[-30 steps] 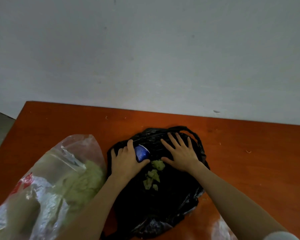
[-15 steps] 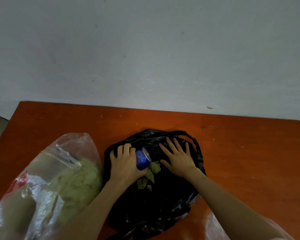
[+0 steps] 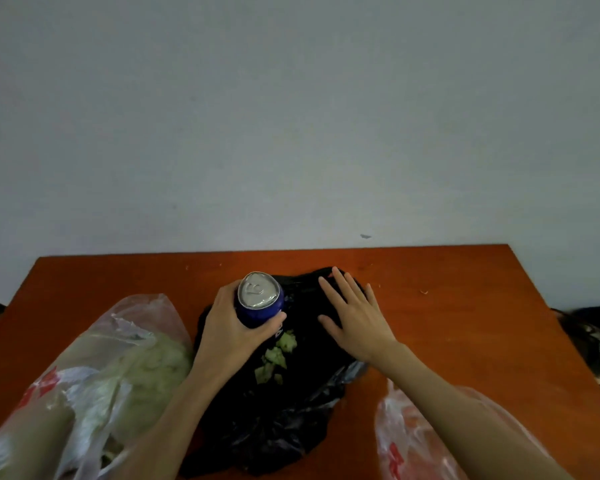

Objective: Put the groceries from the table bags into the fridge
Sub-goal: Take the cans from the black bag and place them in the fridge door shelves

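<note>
A black plastic bag (image 3: 278, 417) lies crumpled in the middle of the orange table (image 3: 465, 327). My left hand (image 3: 229, 334) grips a blue drink can (image 3: 260, 299) with a silver top, held upright just above the bag's left side. My right hand (image 3: 355, 317) lies flat with fingers spread on the bag's far right part. Green leaf scraps (image 3: 274, 358) sit on the black plastic between my hands.
A clear bag holding pale green cabbage (image 3: 125, 375) lies at the near left. Another clear bag with red print (image 3: 406, 441) sits at the near right under my forearm. A dark object (image 3: 593, 337) lies past the table's right edge. A grey wall stands behind.
My left hand has lifted the blue can out of the black bag and turned it upright, so its silver top now shows. My right hand stays flat on the bag.
</note>
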Action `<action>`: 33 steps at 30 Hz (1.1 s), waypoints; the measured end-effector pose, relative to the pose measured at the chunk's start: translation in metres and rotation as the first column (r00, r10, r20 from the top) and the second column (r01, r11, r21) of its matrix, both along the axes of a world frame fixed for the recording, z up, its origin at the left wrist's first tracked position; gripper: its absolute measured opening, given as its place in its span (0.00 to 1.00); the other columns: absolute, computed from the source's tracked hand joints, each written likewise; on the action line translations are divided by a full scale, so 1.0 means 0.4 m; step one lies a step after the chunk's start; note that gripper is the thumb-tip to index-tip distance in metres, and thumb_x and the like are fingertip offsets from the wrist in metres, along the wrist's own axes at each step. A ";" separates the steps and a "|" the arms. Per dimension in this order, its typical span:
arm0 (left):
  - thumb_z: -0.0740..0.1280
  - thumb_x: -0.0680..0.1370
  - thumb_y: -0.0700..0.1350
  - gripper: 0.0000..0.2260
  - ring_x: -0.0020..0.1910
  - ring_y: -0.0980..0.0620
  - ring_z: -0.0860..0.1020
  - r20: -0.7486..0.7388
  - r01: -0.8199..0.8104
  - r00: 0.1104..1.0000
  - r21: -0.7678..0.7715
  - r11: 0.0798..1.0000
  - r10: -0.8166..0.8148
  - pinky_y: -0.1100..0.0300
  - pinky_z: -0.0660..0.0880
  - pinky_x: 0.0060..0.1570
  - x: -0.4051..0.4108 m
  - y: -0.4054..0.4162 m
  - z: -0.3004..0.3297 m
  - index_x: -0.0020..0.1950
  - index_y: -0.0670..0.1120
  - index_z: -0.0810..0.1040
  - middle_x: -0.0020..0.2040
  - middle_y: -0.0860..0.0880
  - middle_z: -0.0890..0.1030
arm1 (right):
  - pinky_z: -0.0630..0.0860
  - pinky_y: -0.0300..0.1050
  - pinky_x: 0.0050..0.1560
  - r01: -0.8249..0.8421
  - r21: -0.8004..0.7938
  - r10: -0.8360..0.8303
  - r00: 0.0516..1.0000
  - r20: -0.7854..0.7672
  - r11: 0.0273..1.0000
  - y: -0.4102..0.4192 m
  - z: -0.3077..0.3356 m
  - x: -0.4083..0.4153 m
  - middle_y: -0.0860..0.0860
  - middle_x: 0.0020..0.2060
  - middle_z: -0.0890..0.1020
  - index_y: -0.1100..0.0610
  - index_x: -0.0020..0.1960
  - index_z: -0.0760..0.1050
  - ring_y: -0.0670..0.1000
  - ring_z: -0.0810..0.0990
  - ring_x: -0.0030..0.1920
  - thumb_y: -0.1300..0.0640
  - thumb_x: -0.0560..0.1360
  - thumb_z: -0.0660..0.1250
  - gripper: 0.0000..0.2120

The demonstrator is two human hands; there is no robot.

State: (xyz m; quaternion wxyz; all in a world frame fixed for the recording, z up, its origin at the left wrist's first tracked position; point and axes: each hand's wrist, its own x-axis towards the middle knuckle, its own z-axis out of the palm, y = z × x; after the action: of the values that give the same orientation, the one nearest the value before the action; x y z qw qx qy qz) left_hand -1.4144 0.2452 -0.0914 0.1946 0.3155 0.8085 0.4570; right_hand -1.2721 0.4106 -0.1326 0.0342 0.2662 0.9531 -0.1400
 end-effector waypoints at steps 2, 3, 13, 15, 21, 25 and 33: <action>0.78 0.64 0.48 0.28 0.51 0.61 0.73 -0.022 0.025 0.999 0.054 0.998 -0.024 0.74 0.67 0.45 0.027 -0.007 0.033 0.59 0.54 0.67 0.56 0.54 0.74 | 0.39 0.56 0.73 0.048 0.057 -0.046 0.999 -0.024 0.997 -0.020 0.045 0.051 0.49 0.76 0.40 0.47 0.76 0.41 0.52 0.39 0.76 0.41 0.80 0.50 0.30; 0.78 0.65 0.48 0.27 0.50 0.62 0.73 -0.022 0.040 0.999 0.082 0.996 -0.038 0.74 0.68 0.45 0.041 -0.010 0.047 0.58 0.54 0.68 0.56 0.53 0.74 | 0.38 0.56 0.73 0.084 0.096 -0.080 0.996 -0.039 0.992 -0.033 0.068 0.080 0.49 0.76 0.41 0.47 0.76 0.41 0.52 0.38 0.76 0.40 0.79 0.49 0.31; 0.77 0.64 0.48 0.26 0.55 0.57 0.73 -0.049 0.502 0.862 0.215 0.838 -0.504 0.61 0.71 0.55 0.308 -0.040 0.138 0.55 0.61 0.67 0.55 0.56 0.74 | 0.38 0.57 0.70 0.615 0.262 -0.595 0.788 -0.158 0.744 -0.311 0.181 0.494 0.49 0.75 0.44 0.46 0.75 0.43 0.53 0.40 0.74 0.30 0.72 0.38 0.35; 0.77 0.64 0.48 0.28 0.56 0.57 0.74 -0.049 0.593 0.801 0.207 0.778 -0.597 0.61 0.71 0.55 0.387 -0.046 0.157 0.58 0.58 0.68 0.58 0.53 0.74 | 0.43 0.59 0.71 0.708 0.280 -0.692 0.701 -0.172 0.648 -0.381 0.207 0.586 0.51 0.75 0.49 0.46 0.76 0.48 0.53 0.44 0.74 0.30 0.73 0.40 0.36; 0.76 0.66 0.48 0.28 0.57 0.55 0.73 -0.079 0.807 0.577 0.207 0.553 -0.813 0.56 0.73 0.57 0.673 -0.090 0.224 0.63 0.52 0.69 0.57 0.55 0.74 | 0.39 0.56 0.70 0.885 0.257 -0.874 0.441 -0.201 0.388 -0.615 0.280 0.892 0.51 0.77 0.50 0.47 0.76 0.47 0.54 0.47 0.76 0.31 0.72 0.37 0.36; 0.76 0.66 0.49 0.27 0.57 0.54 0.74 -0.043 0.899 0.391 0.234 0.372 -0.919 0.55 0.74 0.56 0.883 -0.157 0.244 0.60 0.56 0.68 0.57 0.54 0.75 | 0.43 0.58 0.71 0.943 0.263 -0.930 0.270 -0.248 0.203 -0.782 0.302 1.090 0.52 0.76 0.53 0.47 0.76 0.50 0.55 0.49 0.76 0.30 0.71 0.36 0.38; 0.77 0.65 0.46 0.26 0.55 0.53 0.75 -0.011 0.972 0.098 0.217 0.093 -0.995 0.59 0.74 0.51 1.352 -0.354 0.241 0.59 0.53 0.70 0.54 0.54 0.77 | 0.42 0.55 0.74 0.982 0.190 -0.960 0.039 -0.277 -0.015 -1.140 0.360 1.481 0.49 0.77 0.45 0.46 0.76 0.41 0.50 0.43 0.76 0.37 0.77 0.51 0.33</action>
State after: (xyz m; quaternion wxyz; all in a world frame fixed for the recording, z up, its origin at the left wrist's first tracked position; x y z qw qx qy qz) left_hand -0.8737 0.1035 0.0050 0.4779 0.7572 0.3323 0.2964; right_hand -0.6796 -0.0456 0.0114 -0.1484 0.8477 0.5085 0.0293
